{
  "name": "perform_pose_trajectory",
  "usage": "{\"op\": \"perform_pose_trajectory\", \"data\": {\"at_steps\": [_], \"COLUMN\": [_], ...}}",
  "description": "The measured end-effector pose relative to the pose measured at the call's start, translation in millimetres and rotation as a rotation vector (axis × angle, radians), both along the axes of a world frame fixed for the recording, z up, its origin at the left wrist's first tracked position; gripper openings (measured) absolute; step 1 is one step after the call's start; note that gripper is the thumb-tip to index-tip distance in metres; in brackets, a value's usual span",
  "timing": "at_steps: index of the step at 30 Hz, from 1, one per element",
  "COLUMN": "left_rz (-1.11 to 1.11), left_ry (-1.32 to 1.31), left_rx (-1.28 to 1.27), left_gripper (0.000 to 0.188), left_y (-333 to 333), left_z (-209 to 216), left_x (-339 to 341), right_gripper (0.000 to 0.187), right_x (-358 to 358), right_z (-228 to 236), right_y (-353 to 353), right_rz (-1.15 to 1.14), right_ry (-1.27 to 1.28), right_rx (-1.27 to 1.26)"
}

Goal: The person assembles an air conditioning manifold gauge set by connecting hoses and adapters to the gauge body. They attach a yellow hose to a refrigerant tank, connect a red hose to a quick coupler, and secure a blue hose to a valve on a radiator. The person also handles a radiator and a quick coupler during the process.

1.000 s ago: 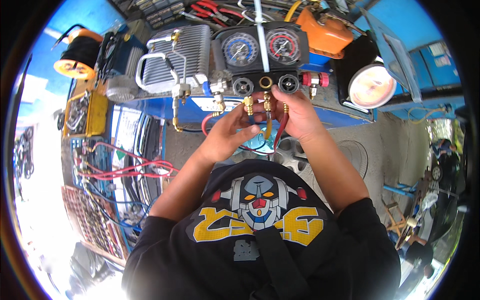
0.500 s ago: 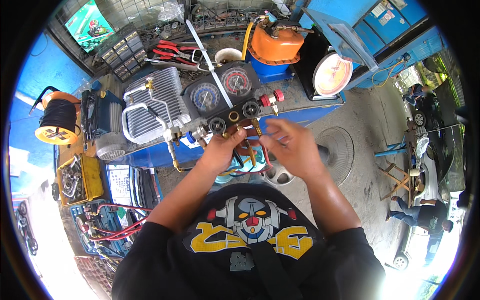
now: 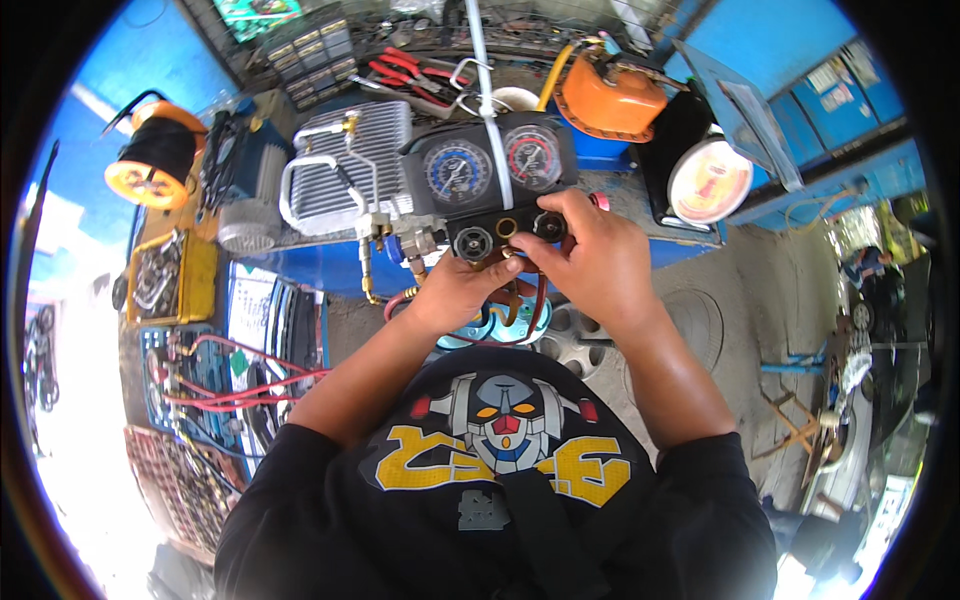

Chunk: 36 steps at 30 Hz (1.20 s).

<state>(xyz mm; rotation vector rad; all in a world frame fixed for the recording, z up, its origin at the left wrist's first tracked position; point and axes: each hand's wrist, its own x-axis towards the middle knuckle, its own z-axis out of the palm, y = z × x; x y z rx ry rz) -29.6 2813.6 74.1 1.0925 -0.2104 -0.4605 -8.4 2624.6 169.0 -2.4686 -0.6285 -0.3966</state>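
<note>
A manifold gauge set (image 3: 494, 198) with a blue-faced gauge (image 3: 457, 170) and a red-faced gauge (image 3: 532, 157) hangs upright from a pale strap (image 3: 482, 70). My left hand (image 3: 455, 292) is closed under the manifold's middle, its thumb and fingers around a hose fitting that they partly hide. My right hand (image 3: 608, 262) has thumb and fingers bent around the right black knob (image 3: 548, 227), at the manifold's right end. The left black knob (image 3: 470, 243) is untouched. Below the manifold, hoses (image 3: 512, 308) hang between my hands.
Behind stands a workbench with a finned metal unit (image 3: 372, 140), red-handled pliers (image 3: 400, 72), an orange tank (image 3: 610, 98) and a round dial scale (image 3: 710, 180). At left are a cable reel (image 3: 160, 150) and a yellow bin (image 3: 200, 280) of metal parts. A fan (image 3: 690, 340) stands at right.
My right hand has moved from beside the lower fittings up onto the right knob. My left hand stays under the manifold. The whole view has shifted, and the gauges appear farther right.
</note>
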Motion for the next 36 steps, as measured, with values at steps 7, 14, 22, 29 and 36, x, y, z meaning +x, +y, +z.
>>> {"op": "perform_pose_trajectory", "data": {"at_steps": [7, 14, 22, 29, 36], "left_rz": [0.118, 0.218, 0.347, 0.421, 0.414], "left_ry": [0.113, 0.085, 0.087, 0.028, 0.072], "left_rx": [0.245, 0.229, 0.145, 0.205, 0.29], "left_gripper": [0.039, 0.037, 0.025, 0.03, 0.025], "left_y": [-31.9, -74.8, -91.6, -96.0, -103.6], "left_z": [-2.8, -14.6, -21.7, -39.6, -54.4], "left_x": [-12.3, -30.7, -42.9, -41.8, -42.7], "right_gripper": [0.037, 0.035, 0.028, 0.026, 0.028], "right_x": [29.7, 32.0, 39.3, 36.8, 31.9], "right_z": [15.6, -1.5, -11.6, -18.2, -28.9], "right_y": [-49.4, -79.5, -94.7, -92.4, -97.7], "right_rz": [0.545, 0.338, 0.429, 0.596, 0.66], "right_ry": [-0.218, 0.319, 0.275, 0.053, -0.046], "right_rx": [-0.411, -0.244, -0.227, -0.2, -0.24]}}
